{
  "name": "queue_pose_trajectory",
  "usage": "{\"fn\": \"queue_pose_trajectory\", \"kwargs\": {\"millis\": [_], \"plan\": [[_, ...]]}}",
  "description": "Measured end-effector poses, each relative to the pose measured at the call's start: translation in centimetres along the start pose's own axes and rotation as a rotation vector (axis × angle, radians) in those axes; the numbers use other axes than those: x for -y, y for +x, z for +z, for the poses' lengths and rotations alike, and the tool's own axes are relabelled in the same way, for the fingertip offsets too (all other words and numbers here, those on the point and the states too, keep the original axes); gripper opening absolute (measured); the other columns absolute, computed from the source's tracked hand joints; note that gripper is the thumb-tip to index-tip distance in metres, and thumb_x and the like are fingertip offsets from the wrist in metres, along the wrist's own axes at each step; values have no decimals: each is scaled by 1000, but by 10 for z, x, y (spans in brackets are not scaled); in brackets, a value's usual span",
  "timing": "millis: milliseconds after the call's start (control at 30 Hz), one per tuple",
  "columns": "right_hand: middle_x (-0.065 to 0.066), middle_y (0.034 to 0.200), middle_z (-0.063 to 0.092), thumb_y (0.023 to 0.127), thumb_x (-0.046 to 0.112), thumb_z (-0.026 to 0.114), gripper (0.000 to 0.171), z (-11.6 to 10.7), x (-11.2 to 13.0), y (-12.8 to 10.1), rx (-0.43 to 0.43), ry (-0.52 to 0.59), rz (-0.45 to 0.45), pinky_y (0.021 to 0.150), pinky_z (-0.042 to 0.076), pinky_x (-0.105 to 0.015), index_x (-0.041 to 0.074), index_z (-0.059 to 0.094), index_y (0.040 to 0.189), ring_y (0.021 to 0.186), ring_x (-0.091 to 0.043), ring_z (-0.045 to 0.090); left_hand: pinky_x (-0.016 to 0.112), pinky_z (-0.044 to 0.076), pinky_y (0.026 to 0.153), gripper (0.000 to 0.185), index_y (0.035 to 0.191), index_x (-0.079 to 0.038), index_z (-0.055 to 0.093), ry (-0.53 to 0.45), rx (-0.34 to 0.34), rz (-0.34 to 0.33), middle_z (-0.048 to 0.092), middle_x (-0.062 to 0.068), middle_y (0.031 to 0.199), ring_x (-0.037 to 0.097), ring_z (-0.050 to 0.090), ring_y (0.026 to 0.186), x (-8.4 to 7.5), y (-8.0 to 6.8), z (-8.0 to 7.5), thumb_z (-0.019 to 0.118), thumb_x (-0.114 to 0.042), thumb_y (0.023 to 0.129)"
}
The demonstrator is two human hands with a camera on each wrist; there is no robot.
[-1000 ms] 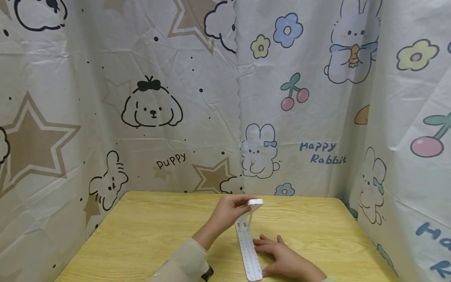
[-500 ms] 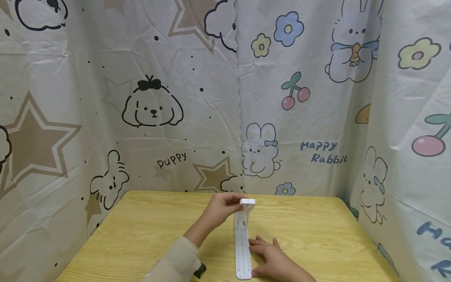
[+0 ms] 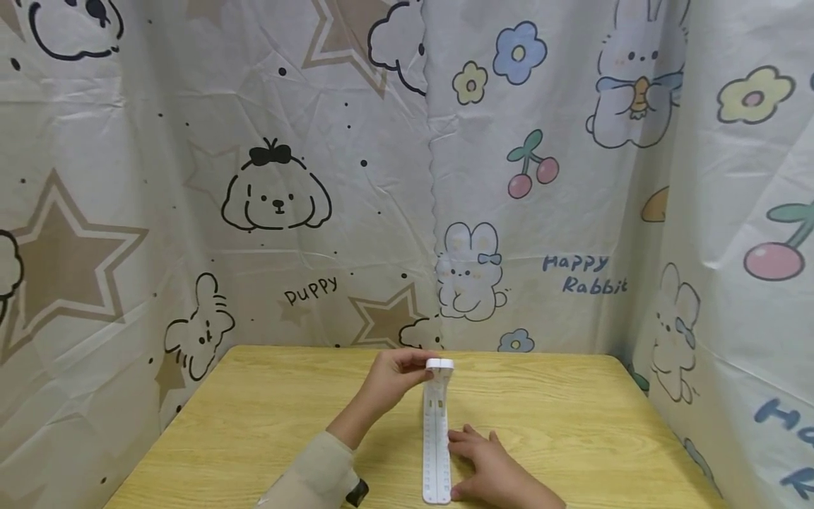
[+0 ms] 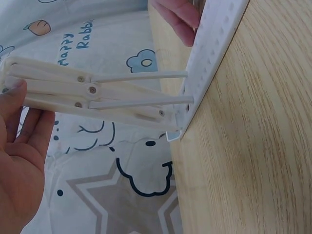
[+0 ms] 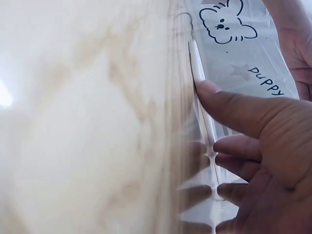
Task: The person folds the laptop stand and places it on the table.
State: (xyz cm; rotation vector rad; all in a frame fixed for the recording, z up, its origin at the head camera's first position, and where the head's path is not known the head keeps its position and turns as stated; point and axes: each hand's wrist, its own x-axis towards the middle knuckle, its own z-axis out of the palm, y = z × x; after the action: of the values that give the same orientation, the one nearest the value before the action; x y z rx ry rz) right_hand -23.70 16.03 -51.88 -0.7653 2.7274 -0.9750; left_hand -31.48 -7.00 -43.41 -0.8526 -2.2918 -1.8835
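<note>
Head view: a long white perforated strip (image 3: 436,452) lay flat along the middle of the wooden tabletop (image 3: 254,424), running away from the person. The left hand (image 3: 396,373) pinched the raised white folding part (image 3: 440,365) at the strip's far end. The right hand (image 3: 486,470) rested beside the strip's near end, fingers extended and touching its right edge.

Left wrist view: the folding part (image 4: 92,92), made of riveted white bars and thin rods, stood out from the strip (image 4: 214,44); the left hand (image 4: 19,161) gripped its outer end with thumb and fingers.

Right wrist view: the right hand (image 5: 253,161) lay spread, thumb tip pressed against the strip's edge (image 5: 200,73). Printed cartoon curtains (image 3: 254,177) enclosed the tabletop.
</note>
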Motion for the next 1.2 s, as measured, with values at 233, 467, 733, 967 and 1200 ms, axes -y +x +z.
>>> {"fn": "queue_pose_trajectory", "kwargs": {"millis": [233, 467, 733, 967, 1200], "plan": [[-12, 158, 47, 76, 45, 86, 79, -12, -4, 2, 15, -17, -26, 116, 20, -75, 12, 61, 143, 149, -47, 32, 28, 60, 89, 25, 116, -13, 76, 15, 19, -30, 75, 5, 115, 18, 72, 105, -2, -2, -4, 76, -9, 92], [-17, 157, 45, 83, 38, 84, 68, -26, -16, 10, -32, 2, -61, 114, 34, -67, 6, 62, 138, 143, -46, 42, 35, 58, 98, 24, 115, -14, 76, 92, -11, -36, 75, 2, 116, 27, 70, 113, 5, -6, -7, 78, -14, 91], [-18, 155, 48, 85, 32, 84, 58, -35, -27, 27, -115, 31, -39, 115, 33, -67, 7, 65, 133, 142, -46, 42, 34, 58, 97, 23, 115, -11, 76, 89, -29, -62, 74, 7, 119, 36, 68, 117, 23, -11, -10, 77, -10, 92], [-17, 156, 47, 85, 30, 84, 51, -36, -35, 42, -168, 42, -2, 118, 28, -67, 9, 68, 128, 145, -45, 38, 46, 55, 103, 26, 114, -4, 75, 163, -21, -97, 73, 11, 119, 31, 68, 115, 47, -13, -10, 79, -14, 91], [-17, 154, 49, 85, 24, 84, 44, -33, -44, 57, -205, 43, 16, 117, 31, -66, 10, 70, 124, 143, -46, 41, 51, 51, 106, 25, 113, -7, 75, 246, 8, -177, 72, 4, 117, 31, 63, 118, 60, -14, -7, 79, -18, 92]]}}
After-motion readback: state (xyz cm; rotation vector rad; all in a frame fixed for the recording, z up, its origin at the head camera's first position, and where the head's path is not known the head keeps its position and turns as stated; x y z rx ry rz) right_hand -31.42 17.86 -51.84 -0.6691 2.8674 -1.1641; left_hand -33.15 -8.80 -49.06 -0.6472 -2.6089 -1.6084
